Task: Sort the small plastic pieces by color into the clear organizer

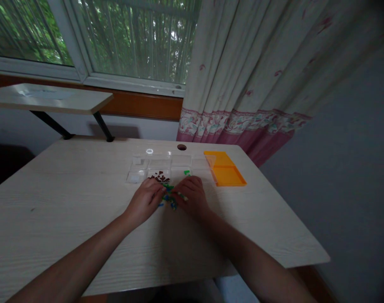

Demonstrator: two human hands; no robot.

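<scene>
A small pile of green, blue and pale plastic pieces [173,205] lies on the table between my two hands. My left hand [145,198] reaches in from the left, thumb and fingers drawn together at the pile's edge. Opposite it, my right hand [193,197] has its fingers bent and pinched over the same pieces. What either hand's fingertips hold is too small to make out. Just beyond the hands stands a clear compartment box [181,160]. Brown bits [160,176] sit in one of its front compartments, and a few green pieces [187,172] in another.
An orange tray-like case [230,176] lies at the right end of the clear box. Behind them is a round cable hole [182,147] in the light wooden table [84,219]. A raised shelf [81,101] on black legs stands at the back left. Curtains [236,84] hang behind.
</scene>
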